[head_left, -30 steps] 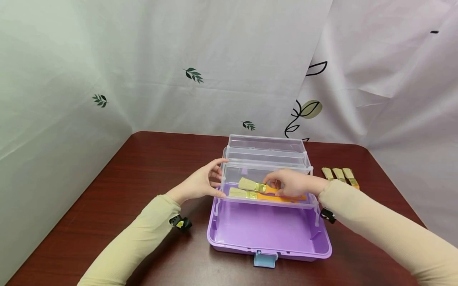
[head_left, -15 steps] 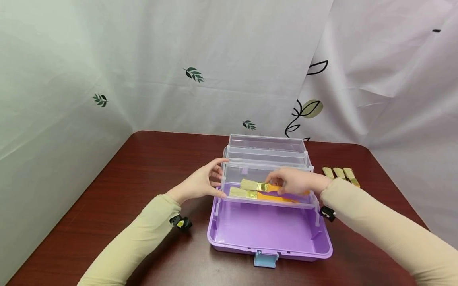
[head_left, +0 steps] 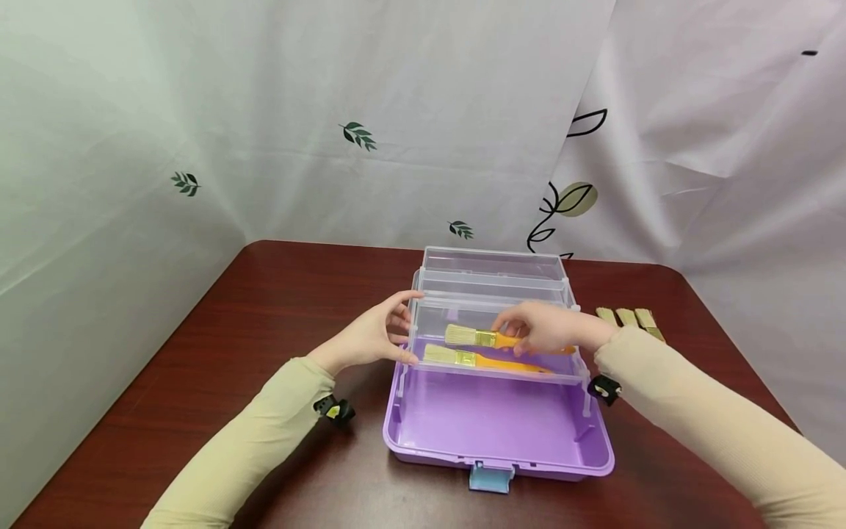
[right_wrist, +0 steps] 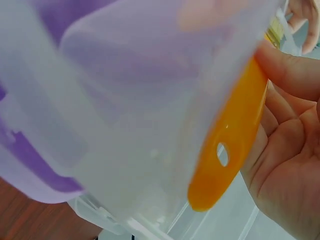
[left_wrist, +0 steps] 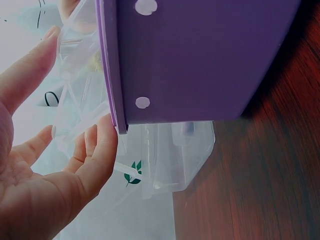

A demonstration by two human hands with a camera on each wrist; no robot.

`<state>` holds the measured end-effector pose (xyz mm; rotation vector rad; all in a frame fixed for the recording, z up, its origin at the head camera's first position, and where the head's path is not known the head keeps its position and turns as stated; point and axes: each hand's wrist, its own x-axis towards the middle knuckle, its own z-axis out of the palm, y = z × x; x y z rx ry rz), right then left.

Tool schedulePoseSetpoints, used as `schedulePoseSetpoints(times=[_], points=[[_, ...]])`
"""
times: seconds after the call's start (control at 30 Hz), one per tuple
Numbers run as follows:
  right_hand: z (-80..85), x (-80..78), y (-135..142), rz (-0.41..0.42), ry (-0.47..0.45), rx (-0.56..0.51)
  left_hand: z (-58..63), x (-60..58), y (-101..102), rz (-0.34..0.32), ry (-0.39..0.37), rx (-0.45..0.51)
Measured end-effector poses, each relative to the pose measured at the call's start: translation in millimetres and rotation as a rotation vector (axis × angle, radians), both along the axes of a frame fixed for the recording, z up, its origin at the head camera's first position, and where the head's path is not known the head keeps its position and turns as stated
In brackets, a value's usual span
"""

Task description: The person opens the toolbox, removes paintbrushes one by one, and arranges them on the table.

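Note:
In the head view, my right hand [head_left: 547,327] pinches the orange handle of a paintbrush [head_left: 471,336] with pale bristles and a gold ferrule. The holed handle end [right_wrist: 212,192] shows in the right wrist view. Below it, a second paintbrush [head_left: 485,358] lies along the front clear tray [head_left: 568,380] of a purple box [head_left: 499,426]. At that tray's left end, my left hand [head_left: 366,336] holds on with its thumb at the front corner and its index finger at the back. In the left wrist view, the curved fingers [left_wrist: 102,150] reach the purple rim.
More clear trays [head_left: 492,261] fan out behind, linked by hinged arms. On the table right of the box lie several more paintbrushes [head_left: 626,317], partly hidden by the right sleeve. A light-blue latch [head_left: 491,479] hangs from the box front. A white curtain [head_left: 264,147] borders the table.
My right hand has moved slightly up and back with its paintbrush, widening the gap to the paintbrush lying in the tray. My left hand has stayed at the tray's left end.

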<state>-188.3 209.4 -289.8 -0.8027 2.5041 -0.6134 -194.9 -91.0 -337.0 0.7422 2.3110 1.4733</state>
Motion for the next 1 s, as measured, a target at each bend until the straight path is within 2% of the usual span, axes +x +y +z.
schedulePoseSetpoints(times=[0.23,0.4,0.6,0.8,1.0], points=[[0.7,-1.8,9,-0.085,-0.077,-0.134,1.0,0.3,1,-0.003,-0.005,0.004],[3.3,-2.1,14,-0.168,-0.189,-0.281,2.3,1.1,1,-0.004,-0.003,0.003],[-0.1,-3.0,18,-0.217,-0.320,-0.482,3.3,2.3,0,-0.012,0.004,0.017],[-4.0,3.1,19,-0.327,-0.439,-0.674,2.5,2.1,0,-0.010,0.003,0.020],[-6.6,10.5,21,-0.349,-0.482,-0.770,2.6,2.3,-1,-0.008,0.004,0.016]])
